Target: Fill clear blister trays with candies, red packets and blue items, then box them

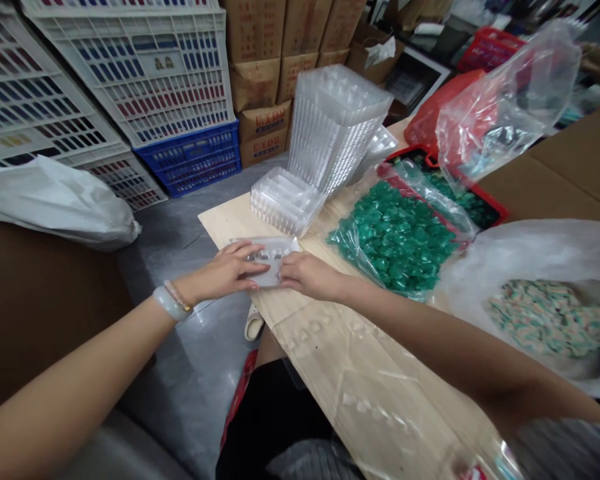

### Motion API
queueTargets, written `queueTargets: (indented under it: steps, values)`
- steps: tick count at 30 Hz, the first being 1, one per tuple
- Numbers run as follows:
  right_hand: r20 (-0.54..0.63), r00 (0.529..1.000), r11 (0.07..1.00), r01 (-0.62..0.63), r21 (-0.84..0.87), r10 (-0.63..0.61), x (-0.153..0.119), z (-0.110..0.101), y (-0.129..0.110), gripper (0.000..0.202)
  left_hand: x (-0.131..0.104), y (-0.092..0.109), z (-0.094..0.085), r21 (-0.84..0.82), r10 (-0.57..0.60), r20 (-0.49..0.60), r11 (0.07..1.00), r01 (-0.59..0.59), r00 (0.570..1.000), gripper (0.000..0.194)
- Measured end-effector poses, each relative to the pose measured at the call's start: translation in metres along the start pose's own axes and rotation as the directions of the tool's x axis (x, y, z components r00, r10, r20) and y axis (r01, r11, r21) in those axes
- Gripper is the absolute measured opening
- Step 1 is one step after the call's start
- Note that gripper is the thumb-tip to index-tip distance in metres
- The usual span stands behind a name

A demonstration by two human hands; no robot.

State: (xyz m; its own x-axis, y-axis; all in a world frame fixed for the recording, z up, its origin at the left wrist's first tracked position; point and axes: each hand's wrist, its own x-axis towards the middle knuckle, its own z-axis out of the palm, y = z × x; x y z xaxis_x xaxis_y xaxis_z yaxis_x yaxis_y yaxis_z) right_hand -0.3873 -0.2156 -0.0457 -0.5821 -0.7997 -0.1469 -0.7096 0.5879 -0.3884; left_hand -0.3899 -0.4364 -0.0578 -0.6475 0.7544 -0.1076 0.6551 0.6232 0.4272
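Observation:
A clear plastic tray [267, 272] with a bumpy strip lies at the left edge of the wooden table [320, 340]. My left hand [230, 268] rests across its left part, fingers spread and flat. At the tray's right end, the fingers of my right hand [307, 273] are curled in against it; the fingertips are partly hidden. Just beyond both hands sits a low stack of clear compartment trays [285, 200]. Behind that stands a tall, leaning stack of similar trays [335, 127].
Right of the trays lies a pile of green wrapped pieces [400, 233] on plastic film. A white bag [545, 260] holds pale green-and-beige pieces. Farther back are a red crate [490, 203] and a red bag [430, 113]. Plastic crates [150, 67] and cartons [265, 127] stand beyond the table.

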Motion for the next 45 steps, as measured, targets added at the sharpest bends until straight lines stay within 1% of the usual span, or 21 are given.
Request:
queueTargets:
  steps: [2, 4, 8, 13, 16, 21, 24, 26, 29, 31, 32, 34, 35, 37, 38, 39, 40, 42, 43, 44, 45]
  values:
    - [0.006, 0.999, 0.995, 0.037, 0.091, -0.037, 0.008, 0.003, 0.009, 0.015, 0.000, -0.003, -0.001, -0.002, 0.014, -0.007, 1.000, -0.014, 1.000, 0.041]
    - [-0.005, 0.997, 0.983, 0.073, 0.170, -0.073, 0.008, 0.007, 0.015, 0.015, 0.001, -0.004, 0.000, -0.001, 0.015, -0.006, 1.000, -0.015, 1.000, 0.040]
    - [-0.006, 0.994, 0.960, 0.106, 0.259, -0.108, 0.006, 0.007, 0.020, 0.014, 0.000, 0.002, 0.000, 0.022, -0.003, -0.009, 1.000, 0.003, 1.000, 0.034]
    - [0.037, 0.997, 0.975, 0.062, 0.213, -0.071, 0.008, 0.000, 0.014, 0.015, 0.000, 0.013, 0.001, 0.037, -0.028, -0.041, 0.999, 0.029, 0.999, 0.028]
    - [0.078, 0.995, 0.983, 0.040, 0.180, -0.055, 0.009, -0.004, 0.010, 0.014, 0.001, 0.011, 0.000, 0.002, -0.029, -0.028, 1.000, 0.029, 0.999, 0.026]
    - [0.152, 0.987, 0.989, 0.037, 0.145, -0.060, 0.009, -0.010, 0.011, 0.015, 0.001, 0.005, -0.003, -0.049, 0.037, -0.011, 0.998, -0.038, 0.999, 0.028]
    - [0.189, 0.980, 0.997, 0.051, 0.051, -0.059, 0.009, -0.010, 0.008, 0.014, 0.001, 0.006, -0.004, -0.076, 0.015, -0.018, 0.997, -0.017, 1.000, 0.028]
    - [0.213, 0.976, 0.994, 0.057, -0.090, -0.036, 0.010, -0.005, 0.000, 0.016, 0.002, 0.008, -0.003, -0.083, 0.014, -0.022, 0.996, -0.016, 1.000, 0.027]
    - [0.231, 0.973, 0.947, 0.051, -0.318, 0.025, 0.016, 0.002, -0.017, 0.024, 0.003, 0.009, -0.001, -0.067, 0.010, -0.025, 0.998, -0.012, 1.000, 0.028]
    - [0.238, 0.971, 0.920, 0.070, -0.385, 0.025, 0.017, -0.002, -0.027, 0.025, 0.000, 0.008, -0.007, -0.058, 0.006, -0.044, 0.998, -0.008, 0.999, 0.032]
    - [0.227, 0.974, 0.913, 0.085, -0.399, 0.009, 0.014, -0.009, -0.031, 0.024, -0.003, 0.008, -0.012, -0.058, -0.003, -0.076, 0.998, -0.002, 0.997, 0.035]
    - [0.160, 0.987, 0.906, 0.091, -0.414, -0.026, -0.005, -0.030, -0.034, 0.019, -0.010, 0.012, -0.024, -0.059, -0.063, -0.225, 0.997, 0.051, 0.972, 0.044]
    - [0.105, 0.994, 0.905, 0.070, -0.420, -0.029, -0.020, -0.042, -0.034, 0.017, -0.013, 0.015, -0.029, -0.065, -0.113, -0.337, 0.993, 0.097, 0.935, 0.046]
    - [-0.018, 1.000, 0.912, -0.027, -0.410, 0.022, -0.056, -0.061, -0.030, 0.015, -0.015, 0.026, -0.032, -0.086, -0.198, -0.550, 0.980, 0.181, 0.811, 0.046]
    - [-0.074, 0.995, 0.917, -0.090, -0.388, 0.066, -0.075, -0.065, -0.026, 0.017, -0.014, 0.032, -0.028, -0.086, -0.206, -0.605, 0.977, 0.194, 0.769, 0.046]
    - [-0.126, 0.984, 0.919, -0.160, -0.361, 0.122, -0.093, -0.064, -0.021, 0.018, -0.012, 0.038, -0.021, -0.064, -0.183, -0.610, 0.981, 0.181, 0.771, 0.047]
    - [-0.169, 0.970, 0.915, -0.224, -0.336, 0.175, -0.108, -0.058, -0.015, 0.019, -0.008, 0.043, -0.010, -0.019, -0.130, -0.567, 0.989, 0.145, 0.813, 0.047]
    - [-0.201, 0.949, 0.901, -0.297, -0.317, 0.243, -0.128, -0.034, -0.002, 0.018, 0.000, 0.047, 0.013, 0.109, -0.010, -0.391, 0.992, 0.057, 0.920, 0.042]
    - [-0.193, 0.949, 0.893, -0.304, -0.332, 0.251, -0.132, -0.019, 0.005, 0.018, 0.003, 0.046, 0.023, 0.173, 0.018, -0.310, 0.984, 0.038, 0.951, 0.038]
    - [-0.175, 0.953, 0.887, -0.294, -0.357, 0.246, -0.134, -0.005, 0.011, 0.018, 0.004, 0.044, 0.031, 0.229, 0.017, -0.264, 0.972, 0.046, 0.964, 0.035]
    - [-0.155, 0.959, 0.880, -0.280, -0.384, 0.238, -0.133, 0.008, 0.015, 0.018, 0.004, 0.041, 0.035, 0.276, 0.000, -0.251, 0.958, 0.072, 0.968, 0.033]
